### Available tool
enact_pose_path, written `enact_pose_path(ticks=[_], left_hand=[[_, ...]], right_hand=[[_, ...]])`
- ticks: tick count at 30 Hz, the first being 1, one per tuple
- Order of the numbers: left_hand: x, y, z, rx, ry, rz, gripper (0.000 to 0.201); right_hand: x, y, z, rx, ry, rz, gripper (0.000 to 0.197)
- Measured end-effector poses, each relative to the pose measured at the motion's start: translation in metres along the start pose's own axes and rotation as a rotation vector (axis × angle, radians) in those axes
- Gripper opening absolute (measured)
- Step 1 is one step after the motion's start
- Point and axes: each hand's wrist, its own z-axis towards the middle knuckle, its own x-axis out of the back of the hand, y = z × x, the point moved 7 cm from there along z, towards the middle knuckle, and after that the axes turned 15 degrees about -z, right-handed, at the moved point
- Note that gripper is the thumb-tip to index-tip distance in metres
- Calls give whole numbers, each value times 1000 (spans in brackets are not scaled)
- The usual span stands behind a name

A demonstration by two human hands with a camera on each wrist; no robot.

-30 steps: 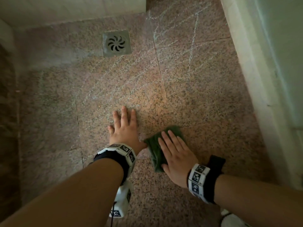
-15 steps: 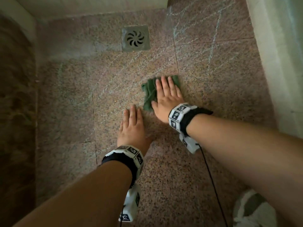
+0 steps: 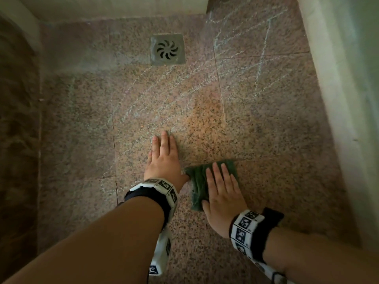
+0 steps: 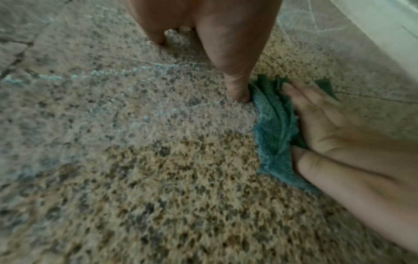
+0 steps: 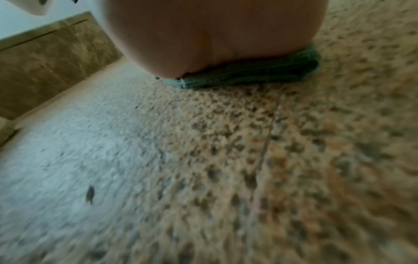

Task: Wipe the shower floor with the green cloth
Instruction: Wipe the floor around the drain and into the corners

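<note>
From the head view, my right hand (image 3: 222, 193) lies flat on the cloth (image 3: 198, 185), fingers straight and together, pressing it onto the floor (image 3: 266, 140) toward the near edge, right of the middle. My left hand (image 3: 163, 160) is flat on the bare floor just beside it, fingers stretched forward, thumb tip touching the cloth's left edge. Pale streaks cross the tiles between my hands and the drain (image 3: 167, 49), which sits near the far edge, well apart from the cloth. A light wall (image 3: 336, 78) runs along the right edge. From the left wrist, my left thumb (image 4: 237, 71) comes down with its tip against the bunched cloth (image 4: 273, 128), and my right hand (image 4: 353, 142) lies over the cloth's right side, fingers flat, thumb along its near edge. From the right wrist, the heel of my right hand (image 5: 214, 35) fills the top, resting on the cloth (image 5: 248, 75), whose ribbed fold shows beneath it on the speckled floor (image 5: 226, 169); the fingers are hidden here. A brown wall (image 5: 49, 62) stands at the left edge.
</note>
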Motion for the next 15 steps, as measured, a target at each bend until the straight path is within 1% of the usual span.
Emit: enact_pose_path(ticks=[2,3,5,8,11,13,15], left_hand=[[0,0,0,-1,10,-4,122],[0,0,0,-4,14,-5,121],[-2,-1,0,-8,24,-14,117],[-2,-2,2,-9,52,-29,121],[-2,-2,0,-4,45,-12,125],[-1,-1,-1,4,32,-9,125],[1,0,-1,14,28,2,124]], right_hand=[[6,-3,6,-1,20,9,82],[11,-4,13,-25,34,26,81],[30,-2,34,-120,67,92,81],[65,4,88,-192,61,172,83],[93,21,143,-222,33,158,84],[109,32,170,-238,49,144,83],[116,34,184,-221,59,129,83]])
